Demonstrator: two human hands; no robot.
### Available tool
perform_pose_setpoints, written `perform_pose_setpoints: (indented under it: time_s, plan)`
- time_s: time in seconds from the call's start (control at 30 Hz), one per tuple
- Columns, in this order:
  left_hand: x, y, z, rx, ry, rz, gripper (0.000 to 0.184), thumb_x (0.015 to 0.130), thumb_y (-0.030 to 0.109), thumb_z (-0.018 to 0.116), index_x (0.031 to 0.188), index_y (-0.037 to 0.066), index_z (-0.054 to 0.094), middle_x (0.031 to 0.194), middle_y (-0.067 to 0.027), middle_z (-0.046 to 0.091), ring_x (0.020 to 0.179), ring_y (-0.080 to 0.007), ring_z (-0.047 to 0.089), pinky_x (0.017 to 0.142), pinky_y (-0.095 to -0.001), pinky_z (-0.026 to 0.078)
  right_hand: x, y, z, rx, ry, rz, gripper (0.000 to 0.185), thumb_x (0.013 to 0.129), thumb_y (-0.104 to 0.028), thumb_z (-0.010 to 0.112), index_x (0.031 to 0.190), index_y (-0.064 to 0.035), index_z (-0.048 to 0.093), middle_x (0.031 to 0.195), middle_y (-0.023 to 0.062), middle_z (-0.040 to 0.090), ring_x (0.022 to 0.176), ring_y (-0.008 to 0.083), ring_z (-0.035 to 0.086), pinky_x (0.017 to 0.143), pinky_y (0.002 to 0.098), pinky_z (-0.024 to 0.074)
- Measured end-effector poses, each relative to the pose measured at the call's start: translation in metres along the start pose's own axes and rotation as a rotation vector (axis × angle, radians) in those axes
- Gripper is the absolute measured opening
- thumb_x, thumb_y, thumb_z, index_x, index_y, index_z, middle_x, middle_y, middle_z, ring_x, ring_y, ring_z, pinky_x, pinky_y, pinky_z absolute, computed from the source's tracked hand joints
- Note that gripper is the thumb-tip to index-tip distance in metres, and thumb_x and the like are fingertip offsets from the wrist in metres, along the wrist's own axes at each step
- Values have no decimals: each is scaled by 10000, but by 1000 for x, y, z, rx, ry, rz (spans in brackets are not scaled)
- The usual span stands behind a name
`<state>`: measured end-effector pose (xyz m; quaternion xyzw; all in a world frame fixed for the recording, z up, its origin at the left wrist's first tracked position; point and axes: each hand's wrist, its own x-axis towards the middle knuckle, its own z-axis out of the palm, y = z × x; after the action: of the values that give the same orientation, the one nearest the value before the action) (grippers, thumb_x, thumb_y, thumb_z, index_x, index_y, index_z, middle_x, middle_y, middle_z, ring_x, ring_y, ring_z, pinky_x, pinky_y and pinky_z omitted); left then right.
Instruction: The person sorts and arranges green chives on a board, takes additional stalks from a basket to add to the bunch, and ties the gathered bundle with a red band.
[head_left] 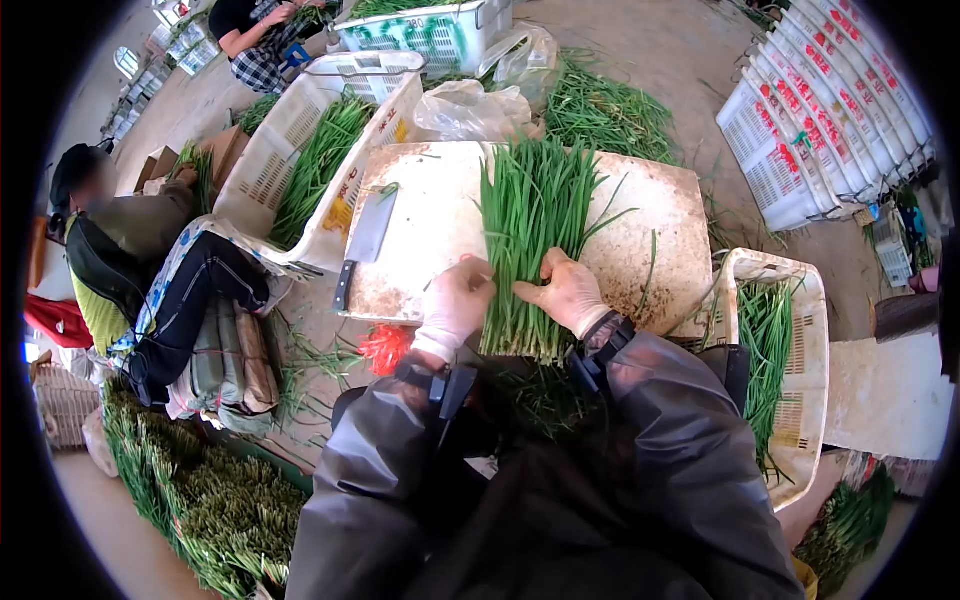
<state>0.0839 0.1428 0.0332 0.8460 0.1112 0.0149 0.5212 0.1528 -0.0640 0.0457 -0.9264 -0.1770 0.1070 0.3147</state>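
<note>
A thick bunch of long green stalks (535,215) lies on the dirty white board (665,205), its pale cut ends over the near edge. My left hand (462,297), in a pale glove, is against the left side of the bunch with fingers curled. On the right side, my gloved right hand (567,295) grips the bunch, thumb pointing inward across the stalks. The fingertips of both hands are partly hidden. A knife (370,232) with a wide blade and dark handle rests at the board's left, a small green scrap at its top.
White crates with greens stand left (335,200) and right (812,360) of the board. Red ties (385,347) lie near its front edge. Plastic bags (470,108) and loose greens (610,110) are behind. A person (130,230) sits at left; crates (820,120) are stacked at right.
</note>
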Motion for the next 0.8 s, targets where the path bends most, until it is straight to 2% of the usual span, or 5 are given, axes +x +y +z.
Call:
perform_pose_setpoints:
  time_s: [0.07,0.17,0.47,0.57,0.8]
  plan:
    - [7,-11,9,82,31,-17,165,862,162,688,1003,110,754,897,-110,765,835,-302,734,817,-397,568,0,2,-1,-10,-11,19,618,741,-537,820,937,-10,565,775,168,650,785,383,686,718,459,538]
    - [8,-25,10,181,-35,115,243,832,-9,667,1065,28,725,784,-29,674,694,-118,598,678,-280,511,1,4,-1,17,-28,22,611,741,-519,830,945,-8,566,783,167,652,781,383,684,724,458,539]
    - [0,-8,14,-194,-113,-93,302,821,-45,659,1100,27,752,926,-31,732,754,-108,612,724,-267,517,4,11,0,50,-51,14,715,705,-563,882,983,7,551,823,166,645,804,376,677,743,442,536]
    - [-4,1,14,-252,-154,-115,304,870,7,642,1152,34,752,959,-110,764,890,-191,705,838,-301,547,0,-3,-13,52,-113,74,762,689,-593,891,992,14,544,854,157,635,822,350,666,768,421,534]
    - [-5,7,19,-314,-200,56,335,881,-33,615,1186,38,735,964,-95,741,860,-160,680,791,-287,542,-2,-4,-18,111,-161,51,718,708,-511,883,1039,31,548,911,177,642,876,343,664,803,417,529]
